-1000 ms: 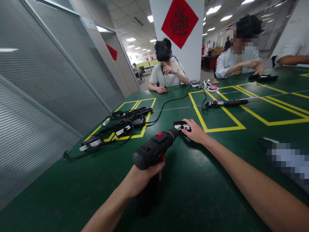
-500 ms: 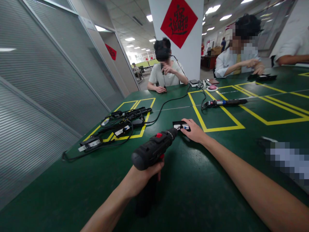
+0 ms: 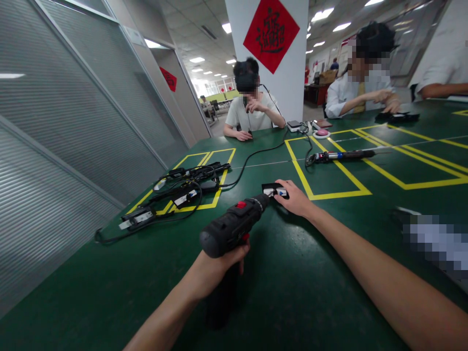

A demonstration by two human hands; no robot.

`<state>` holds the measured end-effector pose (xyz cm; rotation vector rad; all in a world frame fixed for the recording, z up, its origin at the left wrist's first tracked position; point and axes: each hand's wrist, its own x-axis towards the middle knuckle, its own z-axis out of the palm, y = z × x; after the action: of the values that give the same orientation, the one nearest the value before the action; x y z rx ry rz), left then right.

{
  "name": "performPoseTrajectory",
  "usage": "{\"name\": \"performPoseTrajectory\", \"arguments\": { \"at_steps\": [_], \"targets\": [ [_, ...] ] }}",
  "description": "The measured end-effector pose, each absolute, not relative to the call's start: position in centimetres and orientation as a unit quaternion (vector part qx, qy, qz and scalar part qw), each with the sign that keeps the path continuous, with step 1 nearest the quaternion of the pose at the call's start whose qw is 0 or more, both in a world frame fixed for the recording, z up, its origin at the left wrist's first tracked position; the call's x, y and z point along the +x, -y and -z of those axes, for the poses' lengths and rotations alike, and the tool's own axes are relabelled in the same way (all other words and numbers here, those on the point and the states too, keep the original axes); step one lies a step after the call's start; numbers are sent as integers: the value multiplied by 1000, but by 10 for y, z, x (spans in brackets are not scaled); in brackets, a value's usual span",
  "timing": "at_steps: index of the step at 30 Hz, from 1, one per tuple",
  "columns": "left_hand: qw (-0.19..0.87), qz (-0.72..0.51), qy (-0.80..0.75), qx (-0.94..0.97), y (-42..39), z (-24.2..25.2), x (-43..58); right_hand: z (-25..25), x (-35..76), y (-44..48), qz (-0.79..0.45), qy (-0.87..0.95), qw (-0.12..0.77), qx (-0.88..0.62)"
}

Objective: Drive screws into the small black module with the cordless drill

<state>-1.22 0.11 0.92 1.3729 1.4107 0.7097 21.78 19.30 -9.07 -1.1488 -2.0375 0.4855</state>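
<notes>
Drill [image 3: 234, 226] is gripped by the left hand [image 3: 219, 265], fingers clamped round its handle, its nose set against a black part [image 3: 272, 189] on the desk [image 3: 310, 292]. That part is pinned by the right hand [image 3: 298, 200], fingers closed on it. Nothing is seen to have shifted in the last second; the hold is kept steady.

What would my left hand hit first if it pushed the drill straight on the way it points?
Probably the small black part held by the right hand; the tip of the drill in the left hand looks at or just short of it, though depth is unclear.
</notes>
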Motion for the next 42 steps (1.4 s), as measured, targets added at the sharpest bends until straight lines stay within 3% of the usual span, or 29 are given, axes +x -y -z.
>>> {"name": "performPoseTrajectory", "arguments": {
  "at_steps": [42],
  "targets": [
    [510,-293,-573,571,-1,-11,-11,89,218,-192,-191,795,364,-446]
  ]
}}
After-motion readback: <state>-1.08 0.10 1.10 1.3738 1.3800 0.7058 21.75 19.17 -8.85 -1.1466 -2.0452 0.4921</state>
